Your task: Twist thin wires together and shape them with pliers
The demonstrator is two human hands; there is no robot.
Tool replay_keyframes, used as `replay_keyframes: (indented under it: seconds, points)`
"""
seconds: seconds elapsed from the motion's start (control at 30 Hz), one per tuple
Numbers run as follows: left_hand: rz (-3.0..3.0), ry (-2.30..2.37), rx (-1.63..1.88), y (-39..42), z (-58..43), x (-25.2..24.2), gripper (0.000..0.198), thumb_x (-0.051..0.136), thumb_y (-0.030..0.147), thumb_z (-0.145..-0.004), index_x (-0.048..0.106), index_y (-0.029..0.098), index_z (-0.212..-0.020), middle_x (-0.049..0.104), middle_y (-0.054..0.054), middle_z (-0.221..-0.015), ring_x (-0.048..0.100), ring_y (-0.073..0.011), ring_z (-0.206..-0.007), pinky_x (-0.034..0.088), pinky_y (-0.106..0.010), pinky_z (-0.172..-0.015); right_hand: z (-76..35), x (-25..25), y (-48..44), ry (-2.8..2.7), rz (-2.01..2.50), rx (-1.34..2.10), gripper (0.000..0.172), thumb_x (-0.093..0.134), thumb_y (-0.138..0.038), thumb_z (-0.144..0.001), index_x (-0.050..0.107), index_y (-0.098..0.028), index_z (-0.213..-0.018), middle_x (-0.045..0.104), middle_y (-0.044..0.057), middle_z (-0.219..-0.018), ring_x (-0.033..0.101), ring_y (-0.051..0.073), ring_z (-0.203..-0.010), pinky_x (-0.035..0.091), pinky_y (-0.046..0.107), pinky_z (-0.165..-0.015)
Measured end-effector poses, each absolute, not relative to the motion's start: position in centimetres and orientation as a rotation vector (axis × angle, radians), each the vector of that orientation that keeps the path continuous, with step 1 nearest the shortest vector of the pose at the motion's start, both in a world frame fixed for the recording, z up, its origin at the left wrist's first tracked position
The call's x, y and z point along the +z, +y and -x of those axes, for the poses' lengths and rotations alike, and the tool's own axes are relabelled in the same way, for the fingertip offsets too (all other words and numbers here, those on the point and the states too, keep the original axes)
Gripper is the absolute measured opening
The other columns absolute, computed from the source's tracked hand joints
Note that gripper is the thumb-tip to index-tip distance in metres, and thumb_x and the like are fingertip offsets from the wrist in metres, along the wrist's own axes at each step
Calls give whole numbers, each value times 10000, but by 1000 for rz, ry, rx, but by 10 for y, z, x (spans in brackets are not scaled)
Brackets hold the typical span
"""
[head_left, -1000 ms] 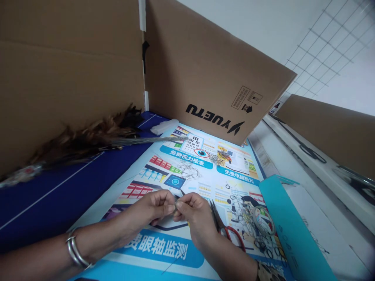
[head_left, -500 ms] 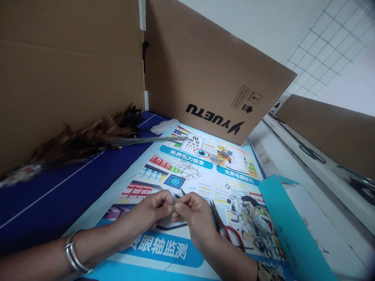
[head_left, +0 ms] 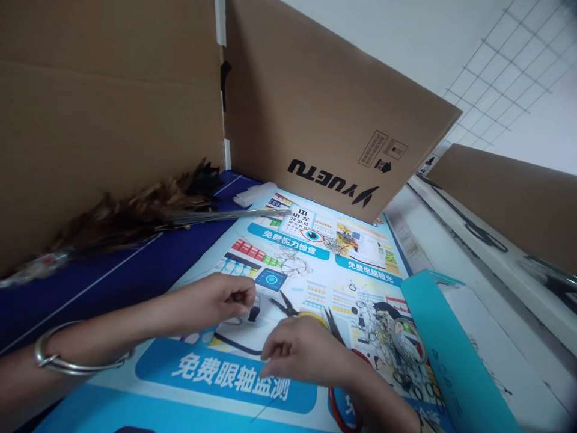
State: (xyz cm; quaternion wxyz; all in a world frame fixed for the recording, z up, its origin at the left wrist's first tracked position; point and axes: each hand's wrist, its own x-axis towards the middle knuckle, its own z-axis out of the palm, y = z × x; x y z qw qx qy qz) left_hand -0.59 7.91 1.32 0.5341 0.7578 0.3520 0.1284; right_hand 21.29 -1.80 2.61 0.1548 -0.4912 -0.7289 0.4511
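Note:
My left hand [head_left: 232,297], its fingers curled into a pinch, hovers over the printed poster [head_left: 90,415]. My right hand [head_left: 293,349] is also closed, lower and to the right, with a gap between the two. Whatever either hand pinches is too fine to make out. Beyond my right hand lie pliers [head_left: 285,307] with dark jaws and a yellow handle. Scissors with red handles [head_left: 334,329] rest beside them, partly covered by my right forearm. A thin dark strand [head_left: 265,409] lies on the poster near me.
Tangled wire loops and a clear ring-shaped roll [head_left: 409,341] lie at right, next to a teal box flap [head_left: 444,343]. A small coil of wire [head_left: 293,261] sits farther back. Feathers on long thin stems [head_left: 148,207] run along the left cardboard wall [head_left: 108,90]; another cardboard panel [head_left: 315,102] stands behind.
My hands, together before, have separated: the left went up and left, the right came down toward me. The pliers and the scissors' red handles now show more.

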Motion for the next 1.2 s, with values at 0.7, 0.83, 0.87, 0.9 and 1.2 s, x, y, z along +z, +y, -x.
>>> replay_keyframes:
  seconds: [0.7, 0.83, 0.87, 0.9, 1.2]
  points:
    - [-2421, 996, 168, 72, 4, 15, 179, 499, 221, -829, 671, 223, -779, 687, -64, -876, 616, -250, -839, 345, -303, -678, -218, 23, -15, -2445, 1308, 1260, 127, 775, -275, -764, 692, -190, -717, 632, -25, -712, 581, 116, -688, 373, 198, -608]
    - [-2370, 937, 56, 34, -9, 14, 133, 559, 244, -804, 691, 232, -790, 702, -66, -860, 642, -266, -782, 366, -316, -644, -223, 11, -9, -1702, 1369, 1627, 172, 718, -339, -755, 658, -183, -715, 561, -52, -597, 485, 88, -524, 344, 200, -506]
    - [-2339, 890, 62, 25, -12, 11, 119, 613, 264, -774, 703, 241, -849, 714, -68, -889, 649, -286, -823, 387, -323, -663, -223, 9, -8, -1586, 1358, 1676, 200, 730, -360, -731, 650, -178, -707, 557, -53, -585, 471, 84, -515, 341, 200, -500]
    - [-2320, 866, 91, 16, -15, 8, 153, 643, 281, -765, 708, 241, -897, 722, -77, -928, 652, -303, -868, 408, -335, -693, -223, 6, -7, -1506, 1339, 1708, 228, 752, -374, -698, 645, -173, -698, 559, -52, -580, 465, 81, -514, 344, 200, -503]
    - [-2562, 771, -116, -18, -32, 10, 200, 653, 129, -801, 717, 176, -985, 739, -104, -1013, 680, -319, -952, 491, -376, -743, -228, 0, -1, -1307, 1253, 1889, 296, 836, -322, -601, 657, -140, -752, 581, -49, -535, 468, 61, -438, 352, 175, -436]
